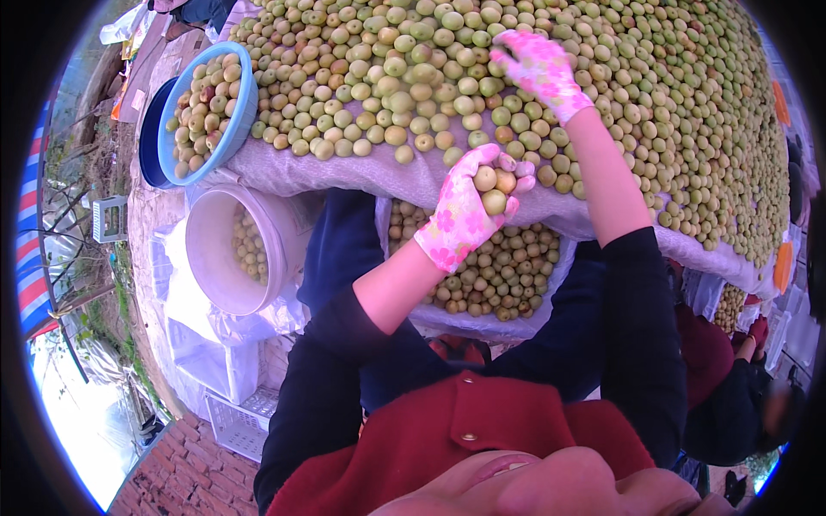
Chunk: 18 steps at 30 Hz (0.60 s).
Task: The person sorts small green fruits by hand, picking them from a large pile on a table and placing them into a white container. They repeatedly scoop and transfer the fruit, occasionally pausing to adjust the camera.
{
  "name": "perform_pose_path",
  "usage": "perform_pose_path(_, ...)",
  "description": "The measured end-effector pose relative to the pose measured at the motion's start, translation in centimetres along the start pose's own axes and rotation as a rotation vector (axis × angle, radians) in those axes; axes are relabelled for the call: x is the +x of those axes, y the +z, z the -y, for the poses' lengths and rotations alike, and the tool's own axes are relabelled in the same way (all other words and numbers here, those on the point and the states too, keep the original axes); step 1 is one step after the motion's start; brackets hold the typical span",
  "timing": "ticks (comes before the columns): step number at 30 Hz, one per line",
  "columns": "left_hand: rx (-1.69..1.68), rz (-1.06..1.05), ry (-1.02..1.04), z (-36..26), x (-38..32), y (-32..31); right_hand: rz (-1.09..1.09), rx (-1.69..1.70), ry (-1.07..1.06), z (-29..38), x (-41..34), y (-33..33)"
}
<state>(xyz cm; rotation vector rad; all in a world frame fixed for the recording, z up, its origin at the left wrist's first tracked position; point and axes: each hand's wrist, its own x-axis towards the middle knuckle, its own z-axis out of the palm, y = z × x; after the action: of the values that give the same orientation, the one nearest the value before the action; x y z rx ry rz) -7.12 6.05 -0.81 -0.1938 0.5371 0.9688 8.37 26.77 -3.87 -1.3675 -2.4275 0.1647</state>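
My left hand (468, 206), in a pink floral glove, holds several round yellow-green fruits (494, 187) in its cupped palm, near the cloth-covered edge of a table. Farther out, my right hand (541, 74), gloved alike, reaches over the fruit spread (400, 77) with its fingers apart; whether a fruit is under the fingertips cannot be told. Between my legs stands a plastic-lined container (445, 319) with many more such fruits. A light purple cloth (310, 171) lies beneath the spread and hangs over the edge.
A light blue basket (248, 97) of fruit rests at the left of the table over a dark blue one (150, 138). Below is a white bucket (213, 258) partly filled with fruit. A white plastic crate (239, 426) stands lower left. Another person (716, 374) is at the right.
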Motion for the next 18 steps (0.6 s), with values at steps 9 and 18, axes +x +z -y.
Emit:
perform_pose_path(9, 0.069, -0.061, 0.011, -0.7, -0.3, 0.7, 0.078, 0.179, 0.116, 2.0, 0.8, -0.9)
perform_pose_path(18, 0.067, 0.091, 0.195, -2.1, -0.5, 2.0, 0.312, 0.852, 0.010, 2.4, 0.0, -5.8)
